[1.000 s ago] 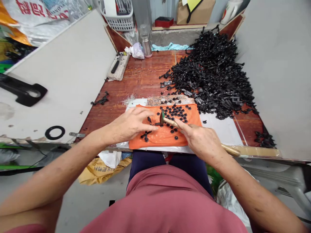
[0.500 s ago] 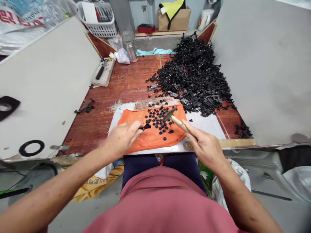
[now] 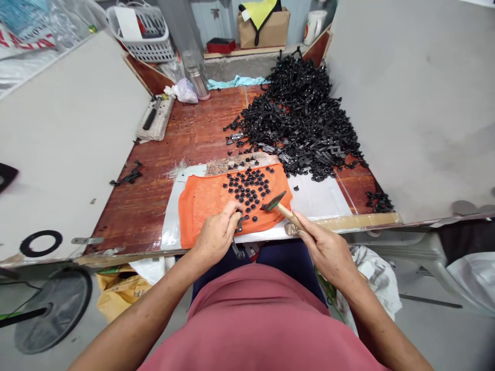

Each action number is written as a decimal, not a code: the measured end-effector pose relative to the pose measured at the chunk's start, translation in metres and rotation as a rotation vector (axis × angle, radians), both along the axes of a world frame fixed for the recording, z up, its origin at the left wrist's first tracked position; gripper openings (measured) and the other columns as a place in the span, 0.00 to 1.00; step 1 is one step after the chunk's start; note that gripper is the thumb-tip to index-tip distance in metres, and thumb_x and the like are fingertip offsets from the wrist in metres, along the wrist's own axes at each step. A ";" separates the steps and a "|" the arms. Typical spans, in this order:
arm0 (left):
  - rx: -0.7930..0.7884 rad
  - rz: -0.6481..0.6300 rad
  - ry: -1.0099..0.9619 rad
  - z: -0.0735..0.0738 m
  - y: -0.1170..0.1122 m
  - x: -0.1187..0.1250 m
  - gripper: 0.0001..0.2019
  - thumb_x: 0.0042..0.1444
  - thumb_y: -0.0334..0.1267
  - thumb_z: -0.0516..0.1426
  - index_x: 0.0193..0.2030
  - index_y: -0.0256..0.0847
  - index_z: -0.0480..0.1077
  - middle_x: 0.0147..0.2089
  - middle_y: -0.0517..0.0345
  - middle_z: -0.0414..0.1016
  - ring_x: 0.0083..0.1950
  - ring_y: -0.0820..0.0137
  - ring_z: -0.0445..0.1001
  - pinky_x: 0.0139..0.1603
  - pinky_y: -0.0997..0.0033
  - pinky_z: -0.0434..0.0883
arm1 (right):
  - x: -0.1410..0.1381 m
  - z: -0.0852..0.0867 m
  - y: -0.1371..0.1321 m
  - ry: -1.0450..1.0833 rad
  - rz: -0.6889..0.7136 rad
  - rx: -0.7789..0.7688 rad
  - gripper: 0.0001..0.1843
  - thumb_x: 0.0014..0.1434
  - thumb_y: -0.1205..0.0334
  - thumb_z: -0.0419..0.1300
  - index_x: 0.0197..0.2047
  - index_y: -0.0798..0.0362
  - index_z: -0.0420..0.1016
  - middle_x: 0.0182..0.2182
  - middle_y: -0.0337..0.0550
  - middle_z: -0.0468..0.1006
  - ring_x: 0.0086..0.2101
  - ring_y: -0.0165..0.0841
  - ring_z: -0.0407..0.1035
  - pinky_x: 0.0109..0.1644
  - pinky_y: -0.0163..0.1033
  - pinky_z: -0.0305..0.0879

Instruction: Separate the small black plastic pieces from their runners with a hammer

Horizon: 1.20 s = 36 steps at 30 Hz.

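Observation:
My right hand [image 3: 327, 247] is wrapped round the wooden handle of a small hammer [image 3: 288, 212], whose dark head hovers near the right part of an orange cloth [image 3: 201, 206]. Between the pinched fingers of my left hand [image 3: 218, 229] is a black plastic piece [image 3: 240, 222], partly hidden by them, at the cloth's front edge. A grey strip-like part [image 3: 237, 251] hangs below those fingers over the table edge. Several small round black caps [image 3: 247, 188] with short stems lie scattered over the cloth, just beyond both hands.
A large heap of black plastic parts [image 3: 301, 118] covers the back right of the reddish table [image 3: 201, 123]. A knife-like tool [image 3: 152, 114] rests on a pale block at the left. Grey boards [image 3: 417, 113] flank both sides. A metal flask [image 3: 198, 82] stands at the back.
My left hand has moved right and toward my body, to the cloth's front edge, with the black piece. The hammer has come slightly nearer to me. The whole view has shifted a little.

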<state>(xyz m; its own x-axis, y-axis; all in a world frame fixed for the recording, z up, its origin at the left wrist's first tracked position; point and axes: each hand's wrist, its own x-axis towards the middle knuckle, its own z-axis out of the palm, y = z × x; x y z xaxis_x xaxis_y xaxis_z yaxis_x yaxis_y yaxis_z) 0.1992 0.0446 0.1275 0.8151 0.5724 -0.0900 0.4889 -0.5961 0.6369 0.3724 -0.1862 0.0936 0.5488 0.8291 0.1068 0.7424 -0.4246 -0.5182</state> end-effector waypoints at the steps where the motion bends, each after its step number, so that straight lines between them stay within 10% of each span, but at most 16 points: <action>1: -0.003 0.010 -0.001 -0.002 -0.001 0.001 0.12 0.68 0.43 0.45 0.46 0.45 0.68 0.25 0.66 0.68 0.26 0.69 0.70 0.33 0.71 0.64 | -0.002 -0.001 -0.001 0.009 0.010 0.001 0.27 0.73 0.61 0.53 0.73 0.42 0.64 0.58 0.44 0.80 0.51 0.41 0.80 0.52 0.44 0.79; 21: 0.082 0.083 0.065 -0.026 -0.014 0.019 0.12 0.70 0.40 0.44 0.46 0.45 0.68 0.39 0.55 0.81 0.38 0.64 0.80 0.41 0.66 0.71 | -0.012 -0.020 -0.009 0.077 0.070 0.040 0.30 0.73 0.65 0.53 0.75 0.41 0.60 0.63 0.43 0.75 0.57 0.39 0.76 0.57 0.45 0.76; 36: 0.217 0.112 0.196 -0.023 -0.019 0.023 0.10 0.71 0.37 0.45 0.51 0.44 0.66 0.39 0.54 0.82 0.37 0.62 0.81 0.36 0.67 0.67 | -0.011 0.008 -0.006 -0.053 0.076 0.090 0.28 0.75 0.62 0.50 0.76 0.41 0.58 0.55 0.45 0.82 0.48 0.37 0.80 0.53 0.40 0.75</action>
<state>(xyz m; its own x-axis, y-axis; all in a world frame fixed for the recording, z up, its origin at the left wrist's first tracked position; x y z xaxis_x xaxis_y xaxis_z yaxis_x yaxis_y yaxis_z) 0.2222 0.0252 0.1046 0.7249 0.6808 -0.1050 0.6602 -0.6432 0.3878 0.3611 -0.1926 0.1018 0.4765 0.8536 0.2104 0.7981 -0.3196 -0.5107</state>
